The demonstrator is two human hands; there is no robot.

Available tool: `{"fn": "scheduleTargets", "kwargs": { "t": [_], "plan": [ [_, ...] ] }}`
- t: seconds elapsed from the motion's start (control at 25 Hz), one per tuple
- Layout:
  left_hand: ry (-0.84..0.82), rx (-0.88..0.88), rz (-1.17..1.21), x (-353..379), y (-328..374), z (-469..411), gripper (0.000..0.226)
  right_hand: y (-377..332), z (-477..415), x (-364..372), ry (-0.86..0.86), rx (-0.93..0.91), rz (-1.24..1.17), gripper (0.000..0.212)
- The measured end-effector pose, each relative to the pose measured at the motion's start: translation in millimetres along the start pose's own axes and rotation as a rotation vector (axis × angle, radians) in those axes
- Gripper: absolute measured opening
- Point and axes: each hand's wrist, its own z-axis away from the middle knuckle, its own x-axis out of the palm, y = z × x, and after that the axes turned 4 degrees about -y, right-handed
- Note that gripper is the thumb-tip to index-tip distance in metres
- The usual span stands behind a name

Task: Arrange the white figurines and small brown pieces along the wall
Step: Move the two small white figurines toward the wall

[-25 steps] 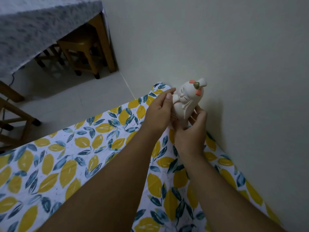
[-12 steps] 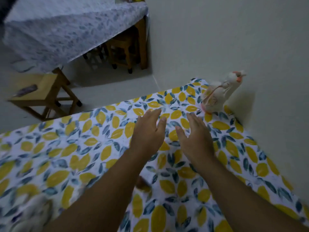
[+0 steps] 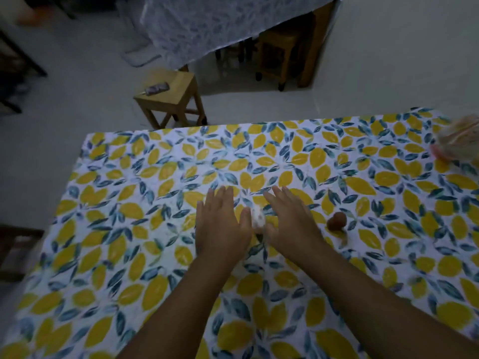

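My left hand (image 3: pixel 221 224) and my right hand (image 3: pixel 290 218) hover flat, fingers spread, over the middle of the lemon-print tablecloth (image 3: pixel 129 229). Between them lies a small white figurine (image 3: pixel 258 218), partly hidden by my thumbs; neither hand grips it. A small brown piece (image 3: pixel 336 221) lies just right of my right hand. At the far right edge, blurred, stands the larger white figurine (image 3: pixel 458 141) with pink marks, by the wall.
Beyond the table's far edge a wooden stool (image 3: pixel 168 95) stands on the pale floor with a dark object on it. Farther back is another cloth-covered table (image 3: pixel 233 19) with stools under it. The wall (image 3: pixel 414 47) runs along the right.
Both hands let go of the larger white figurine by the wall and drew back to the table's middle. The view swung left, bringing a small white figurine and a brown piece into sight.
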Motion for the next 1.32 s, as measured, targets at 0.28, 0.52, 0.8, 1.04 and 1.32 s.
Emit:
{"fn": "scheduleTargets", "kwargs": {
  "t": [0.28, 0.52, 0.8, 1.04, 1.32],
  "plan": [
    [-0.137, -0.112, 0.294, -3.3, -46.4, 12.8, 0.073, -30.5, -10.1, 45.1, -0.184, 0.172, -0.087, 0.072],
    [-0.070, -0.049, 0.356, -1.8, -52.7, 14.3, 0.067, -27.2, -14.2, 40.4, -0.108, 0.149, -0.136, 0.068],
    [0.048, 0.117, 0.444, -15.1, 19.6, -1.2, 0.055, 5.0, 16.3, -30.9, 0.336, 0.064, -0.353, 0.057],
    [-0.127, 0.402, 0.368, 28.6, 178.6, -45.4, 0.045, 154.3, 55.5, -100.2, 0.534, 0.266, -0.417, 0.056],
    [-0.487, 0.568, 0.177, 160.9, 349.4, -83.9, 0.053, 330.8, 112.9, -133.7, 0.670, 0.547, -0.459, 0.052]
  ]
}}
